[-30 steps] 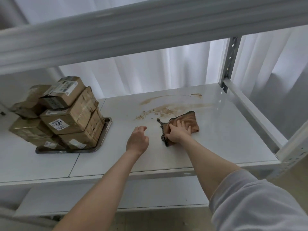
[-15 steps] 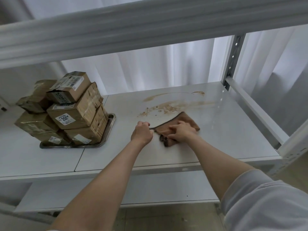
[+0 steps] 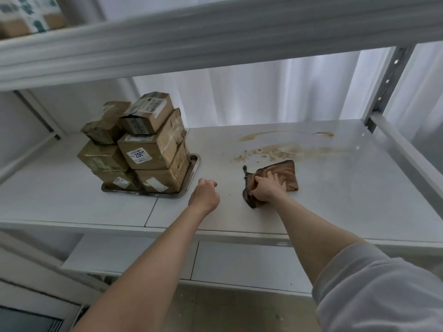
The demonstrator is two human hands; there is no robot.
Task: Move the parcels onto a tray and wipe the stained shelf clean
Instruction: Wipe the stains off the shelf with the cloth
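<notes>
Several brown cardboard parcels (image 3: 148, 144) are stacked on a steel tray (image 3: 193, 172) at the left of the white shelf (image 3: 340, 202). A brown stain with crumbs (image 3: 275, 150) spreads over the shelf's back right part. Just in front of the stain lies a brown cloth (image 3: 287, 173). My right hand (image 3: 267, 189) presses down on the cloth's near half with its fingers spread over it. My left hand (image 3: 205, 195) is curled into a fist between tray and cloth, touching neither, with nothing in it.
A thick white upper shelf beam (image 3: 215, 32) hangs low over the work area. A perforated upright post (image 3: 388, 80) and a side rail (image 3: 407, 164) bound the shelf on the right. A lower shelf (image 3: 239, 259) sits below, and a white curtain (image 3: 263, 97) hangs behind.
Half a second ago my left hand pinched the cloth's left corner; now it has let go and drawn back to the left. My right hand stays on the cloth.
</notes>
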